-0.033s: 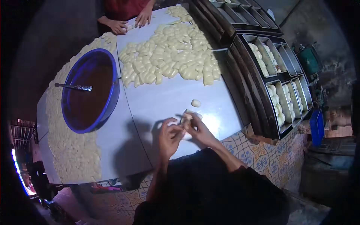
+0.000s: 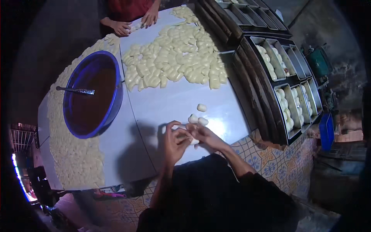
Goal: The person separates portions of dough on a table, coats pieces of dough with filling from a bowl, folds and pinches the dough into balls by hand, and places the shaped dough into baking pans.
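A small pale piece of dough (image 2: pixel 194 142) is between my hands, close to the table's near edge. My left hand (image 2: pixel 176 144) is closed, with thumb and curled fingertips against the dough's left side. My right hand (image 2: pixel 206 137) bends over the same piece from the right, its fingers partly hiding it. Just beyond my fingertips lie two rounded dough pieces (image 2: pixel 203 121) side by side. Another dough piece (image 2: pixel 201 107) rests alone a little farther away.
Flattened dough pieces (image 2: pixel 174 58) cover the far table. At left stands a blue basin (image 2: pixel 119 92) of brown liquid with a metal-ended utensil (image 2: pixel 75 90) across it. Metal loaf tins (image 2: pixel 284 83), some holding dough balls, stand at right. Opposite, a co-worker's hands (image 2: pixel 150 17) handle dough.
My right hand has drawn back slightly toward me from the dough pieces ahead, which now show uncovered. My left hand stays nearly in place.
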